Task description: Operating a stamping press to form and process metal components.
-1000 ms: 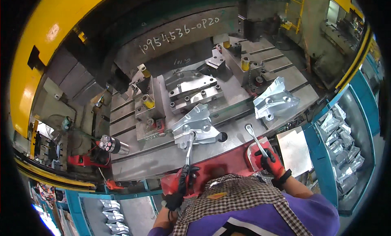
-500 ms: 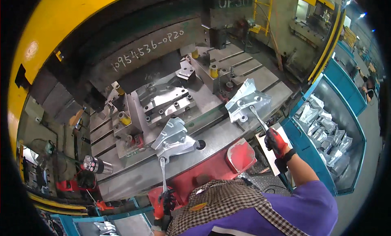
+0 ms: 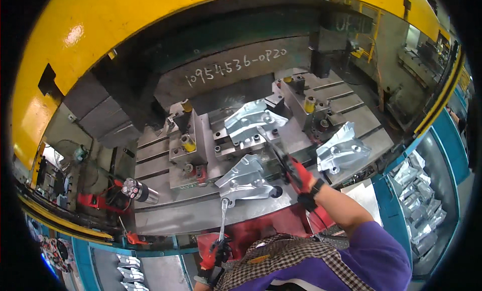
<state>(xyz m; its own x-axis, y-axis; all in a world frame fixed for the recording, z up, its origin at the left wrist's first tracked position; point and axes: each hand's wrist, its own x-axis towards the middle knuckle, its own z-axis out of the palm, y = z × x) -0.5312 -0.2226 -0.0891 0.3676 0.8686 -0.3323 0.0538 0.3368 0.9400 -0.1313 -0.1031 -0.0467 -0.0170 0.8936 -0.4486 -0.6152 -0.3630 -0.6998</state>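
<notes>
My left hand point(image 3: 216, 251), in a red and black glove, is closed round a long-handled metal tool point(image 3: 223, 223). The tool's round head meets the near edge of a bent sheet-metal part point(image 3: 246, 179) at the press bed's front. My right hand point(image 3: 300, 178), gloved alike, grips a second long-handled tool point(image 3: 277, 151) stretched forward. Its tip is at another shiny stamped part point(image 3: 253, 121) over the lower die; whether the part touches the die I cannot tell. A third stamped part point(image 3: 344, 149) lies on the bed's right side, clear of both tools.
Die blocks with yellow-topped posts point(image 3: 188, 142) flank the lower die, beneath a dark upper die point(image 3: 236, 70). A cylindrical metal flask point(image 3: 140, 191) lies at left. A blue bin point(image 3: 384, 195) at right holds many stamped parts; several more point(image 3: 131, 275) lie lower left.
My right hand's tool has left the part on the right, which now sits lower on the bed, and reaches to the part at the die. The head view has shifted.
</notes>
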